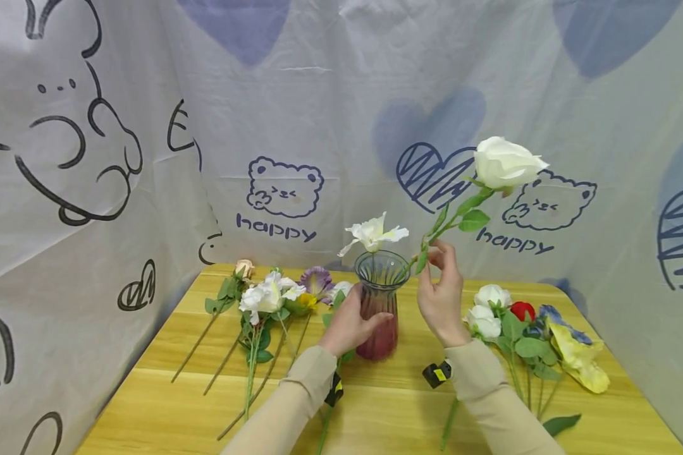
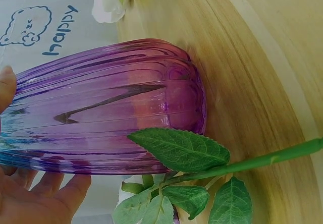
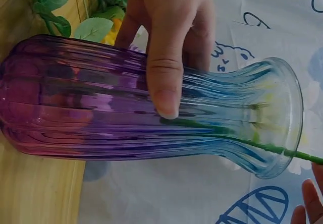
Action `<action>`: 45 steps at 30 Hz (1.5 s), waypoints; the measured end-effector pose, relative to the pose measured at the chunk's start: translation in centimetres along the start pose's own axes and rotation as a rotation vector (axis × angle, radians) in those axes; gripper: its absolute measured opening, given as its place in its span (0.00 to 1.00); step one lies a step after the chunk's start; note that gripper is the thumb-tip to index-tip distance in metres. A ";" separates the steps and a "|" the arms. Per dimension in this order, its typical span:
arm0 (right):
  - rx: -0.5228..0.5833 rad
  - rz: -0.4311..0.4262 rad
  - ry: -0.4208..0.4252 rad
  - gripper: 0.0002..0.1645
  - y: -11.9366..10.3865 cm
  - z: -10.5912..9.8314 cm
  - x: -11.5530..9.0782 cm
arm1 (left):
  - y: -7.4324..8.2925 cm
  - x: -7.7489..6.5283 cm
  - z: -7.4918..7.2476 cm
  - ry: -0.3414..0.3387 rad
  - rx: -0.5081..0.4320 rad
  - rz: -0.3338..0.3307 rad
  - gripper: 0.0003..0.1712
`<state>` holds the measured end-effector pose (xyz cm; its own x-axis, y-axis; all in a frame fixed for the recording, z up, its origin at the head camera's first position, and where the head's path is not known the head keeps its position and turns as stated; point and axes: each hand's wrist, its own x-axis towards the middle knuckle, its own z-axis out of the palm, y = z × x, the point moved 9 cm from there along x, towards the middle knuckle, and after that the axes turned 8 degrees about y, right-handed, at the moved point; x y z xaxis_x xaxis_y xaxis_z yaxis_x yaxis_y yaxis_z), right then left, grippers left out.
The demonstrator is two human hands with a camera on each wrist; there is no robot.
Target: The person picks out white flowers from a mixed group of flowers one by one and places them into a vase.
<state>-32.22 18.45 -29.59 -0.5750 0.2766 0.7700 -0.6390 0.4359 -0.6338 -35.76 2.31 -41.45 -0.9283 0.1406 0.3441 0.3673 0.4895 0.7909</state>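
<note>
My left hand [image 1: 353, 322] grips a ribbed glass vase [image 1: 378, 341], blue at the mouth and purple-pink toward the base. In the right wrist view the left thumb [image 3: 165, 82] lies across the vase's side. A white flower [image 1: 374, 232] stands in the vase with its petals above the rim. To the right of the mouth, my right hand [image 1: 441, 294] pinches the green stem of a large white rose [image 1: 506, 164]. The rose tilts up to the right, and its lower stem [image 3: 217, 129] shows through the glass inside the vase. I cannot tell whether the base touches the table.
On the wooden table [image 1: 165, 404], left, lie a peach rose [image 1: 243, 268], white flowers [image 1: 267, 296] and a purple flower [image 1: 316, 281]. At right are white roses [image 1: 484, 321], a red rose [image 1: 522, 311] and a yellow flower [image 1: 583, 357]. A printed curtain [image 1: 341, 126] stands behind.
</note>
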 end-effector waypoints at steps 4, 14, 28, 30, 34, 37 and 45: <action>-0.080 0.014 -0.070 0.15 0.7 0.8 -0.6 | -0.2 0.0 0.2 -0.011 0.000 -0.009 0.47; -0.206 0.081 -0.258 0.19 2.1 2.3 -1.2 | -0.4 0.0 0.3 -0.006 0.005 -0.009 0.48; -0.147 0.266 -0.272 0.19 5.8 0.8 -3.6 | -0.4 0.1 0.3 -0.007 -0.002 -0.034 0.48; -0.145 0.284 -0.288 0.19 6.3 0.7 -4.3 | -0.5 0.1 0.2 -0.007 -0.009 -0.036 0.47; -0.152 0.324 -0.340 0.18 7.2 0.6 -6.1 | -0.6 0.1 0.1 -0.027 -0.018 -0.044 0.47; -0.167 0.360 -0.375 0.18 7.9 0.4 -7.4 | -0.5 -0.2 -0.2 -0.046 -0.031 -0.045 0.47; -0.211 0.405 -0.441 0.16 8.8 -0.2 -9.9 | -0.8 -1.8 -1.8 -0.077 0.000 -0.074 0.49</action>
<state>-32.11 19.70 -42.79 -0.9352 0.0956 0.3411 -0.2384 0.5424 -0.8056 -34.31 0.12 -41.84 -0.9545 0.1702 0.2448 0.2977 0.5009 0.8127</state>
